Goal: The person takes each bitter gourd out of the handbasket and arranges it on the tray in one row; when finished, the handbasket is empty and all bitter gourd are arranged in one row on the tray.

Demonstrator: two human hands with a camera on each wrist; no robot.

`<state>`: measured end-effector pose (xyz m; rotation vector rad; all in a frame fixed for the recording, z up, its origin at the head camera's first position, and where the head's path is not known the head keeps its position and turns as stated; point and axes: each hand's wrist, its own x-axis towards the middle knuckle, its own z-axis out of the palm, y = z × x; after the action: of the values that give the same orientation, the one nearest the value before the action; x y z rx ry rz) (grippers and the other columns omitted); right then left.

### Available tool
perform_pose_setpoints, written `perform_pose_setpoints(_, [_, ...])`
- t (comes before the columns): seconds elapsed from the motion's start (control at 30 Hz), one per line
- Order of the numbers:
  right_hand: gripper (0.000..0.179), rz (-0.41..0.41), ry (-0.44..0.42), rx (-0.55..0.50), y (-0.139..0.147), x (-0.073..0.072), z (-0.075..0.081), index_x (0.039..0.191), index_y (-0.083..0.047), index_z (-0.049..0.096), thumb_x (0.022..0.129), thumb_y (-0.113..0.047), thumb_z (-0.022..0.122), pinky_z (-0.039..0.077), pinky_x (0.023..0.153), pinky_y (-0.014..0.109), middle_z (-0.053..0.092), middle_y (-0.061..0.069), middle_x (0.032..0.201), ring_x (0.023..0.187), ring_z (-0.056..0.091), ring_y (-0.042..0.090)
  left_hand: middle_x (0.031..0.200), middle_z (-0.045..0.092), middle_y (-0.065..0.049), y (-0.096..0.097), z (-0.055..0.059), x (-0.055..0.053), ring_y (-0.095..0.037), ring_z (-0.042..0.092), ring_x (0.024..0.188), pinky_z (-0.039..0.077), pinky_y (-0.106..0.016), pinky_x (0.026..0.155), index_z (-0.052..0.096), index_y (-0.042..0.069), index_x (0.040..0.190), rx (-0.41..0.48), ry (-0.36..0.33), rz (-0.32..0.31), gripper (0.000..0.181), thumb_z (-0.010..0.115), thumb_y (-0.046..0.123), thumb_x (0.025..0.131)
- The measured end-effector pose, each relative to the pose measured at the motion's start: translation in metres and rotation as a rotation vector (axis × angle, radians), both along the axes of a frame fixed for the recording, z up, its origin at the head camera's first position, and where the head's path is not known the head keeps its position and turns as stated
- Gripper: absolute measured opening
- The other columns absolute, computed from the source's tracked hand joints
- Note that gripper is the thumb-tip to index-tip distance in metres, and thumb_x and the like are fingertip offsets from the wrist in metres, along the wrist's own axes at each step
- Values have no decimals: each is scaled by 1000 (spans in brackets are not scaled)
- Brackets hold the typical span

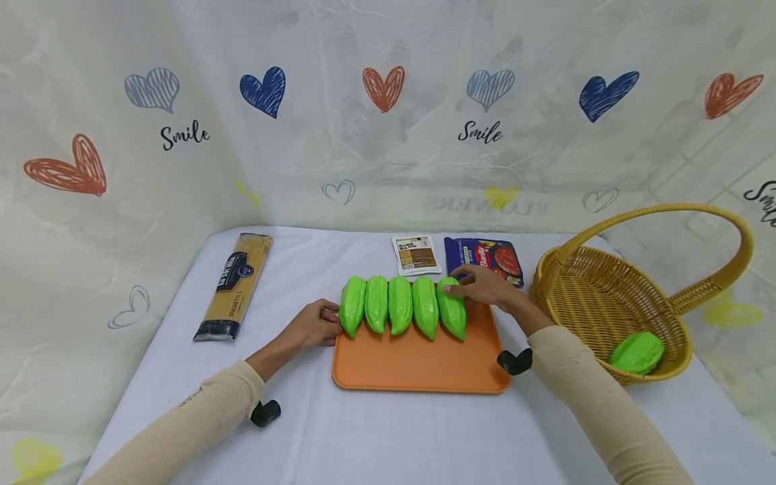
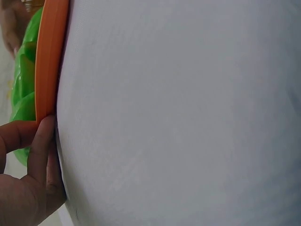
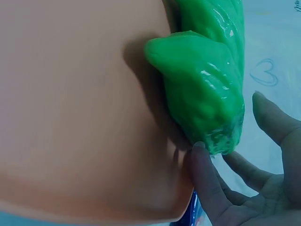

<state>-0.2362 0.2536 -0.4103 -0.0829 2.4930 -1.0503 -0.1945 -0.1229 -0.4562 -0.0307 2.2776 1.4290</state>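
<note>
Several glossy green, ridged, starfruit-like fruits (image 1: 400,306) lie side by side along the far part of an orange tray (image 1: 418,370). At the tray's left side, my left hand (image 1: 315,325) pinches the tray rim (image 2: 49,66) between its fingers, close to the leftmost fruit. My right hand (image 1: 488,286) is at the far end of the rightmost fruit (image 1: 453,315). In the right wrist view, fingertips (image 3: 199,148) touch the end of that green fruit (image 3: 202,89), while the thumb stands apart from it.
On the right stands a wicker basket (image 1: 582,323) with a tall handle, holding one green fruit (image 1: 638,352). Behind the tray lie a small white-and-brown packet (image 1: 417,254) and a blue Barilla pouch (image 1: 485,257). A spaghetti pack (image 1: 238,286) is on the left.
</note>
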Motion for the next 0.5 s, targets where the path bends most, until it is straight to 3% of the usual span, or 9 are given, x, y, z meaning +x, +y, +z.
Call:
perform_pose_setpoints(0.27, [67, -7, 3, 2, 5, 2, 3, 145, -6, 47, 94, -43, 69, 58, 95, 46, 53, 28, 139, 108, 68, 31, 118, 57, -15, 0, -1, 0, -21, 65, 95, 62, -29, 75, 49, 1, 138, -14, 4, -3, 50, 66, 4, 91])
perform_pose_setpoints(0.5, [66, 23, 69, 39, 13, 5, 10, 143, -5, 50, 93, -45, 69, 56, 95, 48, 60, 25, 131, 112, 65, 33, 119, 57, -15, 1, 0, 0, -21, 65, 95, 62, -30, 76, 49, 1, 138, -14, 5, -6, 50, 66, 5, 91])
